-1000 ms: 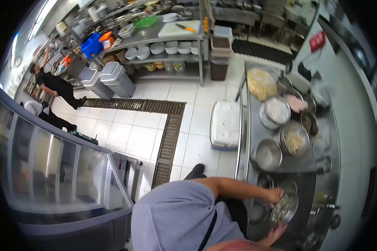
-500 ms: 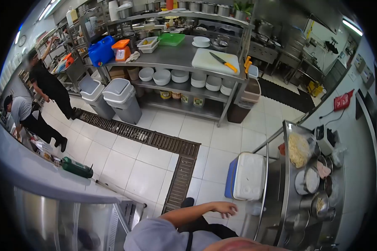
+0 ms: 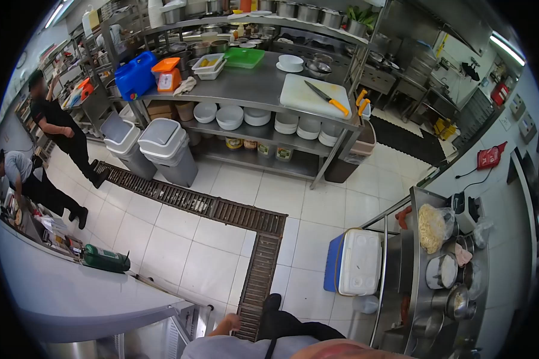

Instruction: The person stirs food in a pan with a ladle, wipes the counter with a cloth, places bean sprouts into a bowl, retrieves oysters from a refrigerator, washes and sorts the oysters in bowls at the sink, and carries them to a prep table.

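My left hand (image 3: 229, 323) hangs low at the bottom of the head view, beside my grey-sleeved shoulder (image 3: 227, 347). Its fingers are loosely bent, and I see nothing held in them. It touches nothing that I can see. Below it runs the brown slotted floor drain cover (image 3: 261, 257), with my black shoe (image 3: 273, 301) at its edge. My right hand is out of view. Nearest on the right is a blue cooler box with a white lid (image 3: 360, 262), standing on the tiles.
A steel counter (image 3: 245, 78) carries a white cutting board with an orange-handled knife (image 3: 326, 96). Grey bins (image 3: 167, 155) stand before it. Pots (image 3: 442, 271) and bagged noodles (image 3: 431, 227) fill the right-hand table. Two people (image 3: 63, 119) work at left. A white-topped unit (image 3: 90, 293) borders the lower left.
My left hand has swung left and back toward my body, from near the cooler box to over the drain cover. The view has shifted slightly. The standing person at left has lowered an arm.
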Tool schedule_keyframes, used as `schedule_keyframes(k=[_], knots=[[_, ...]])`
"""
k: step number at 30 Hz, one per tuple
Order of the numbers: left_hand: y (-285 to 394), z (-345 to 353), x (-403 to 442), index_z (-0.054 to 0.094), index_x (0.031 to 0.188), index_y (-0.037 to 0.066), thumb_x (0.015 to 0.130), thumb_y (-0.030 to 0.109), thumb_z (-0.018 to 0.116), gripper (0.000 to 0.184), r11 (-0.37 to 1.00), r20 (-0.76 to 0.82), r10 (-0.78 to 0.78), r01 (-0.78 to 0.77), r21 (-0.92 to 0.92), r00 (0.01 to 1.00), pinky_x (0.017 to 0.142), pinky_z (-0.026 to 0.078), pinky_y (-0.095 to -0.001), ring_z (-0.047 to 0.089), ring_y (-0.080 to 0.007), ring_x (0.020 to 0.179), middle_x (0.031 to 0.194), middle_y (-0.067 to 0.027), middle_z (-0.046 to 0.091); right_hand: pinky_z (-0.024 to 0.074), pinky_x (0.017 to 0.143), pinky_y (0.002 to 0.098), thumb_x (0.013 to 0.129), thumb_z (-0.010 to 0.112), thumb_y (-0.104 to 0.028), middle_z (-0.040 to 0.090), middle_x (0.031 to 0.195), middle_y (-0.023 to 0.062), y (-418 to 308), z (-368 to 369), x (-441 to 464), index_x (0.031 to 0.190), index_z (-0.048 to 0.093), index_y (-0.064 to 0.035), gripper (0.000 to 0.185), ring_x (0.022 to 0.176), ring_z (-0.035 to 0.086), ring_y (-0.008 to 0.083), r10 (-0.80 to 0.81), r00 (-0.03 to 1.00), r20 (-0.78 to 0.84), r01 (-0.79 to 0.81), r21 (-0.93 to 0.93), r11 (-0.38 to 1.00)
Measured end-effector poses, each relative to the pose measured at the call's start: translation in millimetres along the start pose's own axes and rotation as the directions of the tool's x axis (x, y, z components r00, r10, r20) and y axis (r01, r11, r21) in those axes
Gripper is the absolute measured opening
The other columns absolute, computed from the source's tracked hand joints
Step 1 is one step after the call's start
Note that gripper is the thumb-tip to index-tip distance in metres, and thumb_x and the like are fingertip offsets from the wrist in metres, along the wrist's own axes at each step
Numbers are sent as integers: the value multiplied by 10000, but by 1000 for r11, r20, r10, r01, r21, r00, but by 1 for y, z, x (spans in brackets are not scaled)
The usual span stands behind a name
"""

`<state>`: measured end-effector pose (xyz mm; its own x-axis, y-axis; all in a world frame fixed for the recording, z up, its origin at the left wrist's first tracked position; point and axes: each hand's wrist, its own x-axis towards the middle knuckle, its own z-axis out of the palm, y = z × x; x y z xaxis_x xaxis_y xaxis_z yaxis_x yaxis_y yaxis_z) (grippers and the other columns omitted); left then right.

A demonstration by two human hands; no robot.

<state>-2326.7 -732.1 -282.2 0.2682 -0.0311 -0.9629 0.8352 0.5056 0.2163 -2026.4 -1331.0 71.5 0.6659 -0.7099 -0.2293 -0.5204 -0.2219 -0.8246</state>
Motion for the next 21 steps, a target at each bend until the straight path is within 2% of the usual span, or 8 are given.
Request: schedule_keyframes(k=[5,7,9,11,13,16,20,21], knots=[[-5,13,-4,609,867,59,800,249,591,202,955,-29,-137,139,261,990,546,489,-457,599,-301,618,741,-144,615,435,765,333,861,602,-228,641,1043,127,-9,-18,3,1222,569,-52,403,858,580,211,-32,999,-28,32,2,999],[17,23,-2,638,862,90,739,233,611,190,-373,414,216,-317,872,884,646,533,-413,650,-291,744,737,-116,653,437,785,334,864,603,-235,644,1051,129,-10,-34,8,1211,580,-48,395,877,585,215,-45,998,-46,46,8,999],[42,33,16,634,838,102,752,240,562,178,-511,568,329,-364,779,755,634,510,-446,631,-320,724,710,-112,636,438,804,336,868,604,-242,647,1059,131,-9,-54,19,1200,591,-44,387,896,590,219,-68,995,-73,69,20,997],[74,72,28,670,978,93,854,348,502,330,408,273,545,-535,740,793,742,511,-414,631,-314,804,855,-157,662,440,823,337,871,605,-250,650,1067,134,-3,-85,34,1189,602,-40,381,915,595,223,-106,989,-101,110,34,993],[128,121,14,639,1044,97,923,376,538,320,737,236,391,-456,499,890,684,485,-309,575,-165,740,803,-69,624,442,842,339,874,606,-257,652,1075,136,15,-127,50,1179,612,-36,376,933,601,227,-169,974,-151,177,42,983],[192,203,-46,546,1186,22,951,357,466,416,232,594,572,-806,544,566,743,473,-320,583,-163,871,963,-87,628,445,871,341,879,607,-267,657,1088,139,38,-195,74,1163,629,-30,370,962,609,234,-389,895,-217,392,-30,920],[226,383,-185,502,1248,15,986,338,442,420,570,758,293,-743,351,582,894,452,-358,572,-199,1048,1159,-114,592,469,791,361,833,640,-301,683,944,105,76,-242,97,981,686,-28,313,875,637,227,-478,791,-383,438,-191,878],[218,423,-194,479,1268,11,997,346,410,436,597,836,204,-741,307,510,888,461,-367,575,-241,1059,1208,-140,574,485,772,373,850,624,-381,664,909,151,144,-283,153,958,690,-40,363,826,620,313,-559,772,-303,158,-760,631]])
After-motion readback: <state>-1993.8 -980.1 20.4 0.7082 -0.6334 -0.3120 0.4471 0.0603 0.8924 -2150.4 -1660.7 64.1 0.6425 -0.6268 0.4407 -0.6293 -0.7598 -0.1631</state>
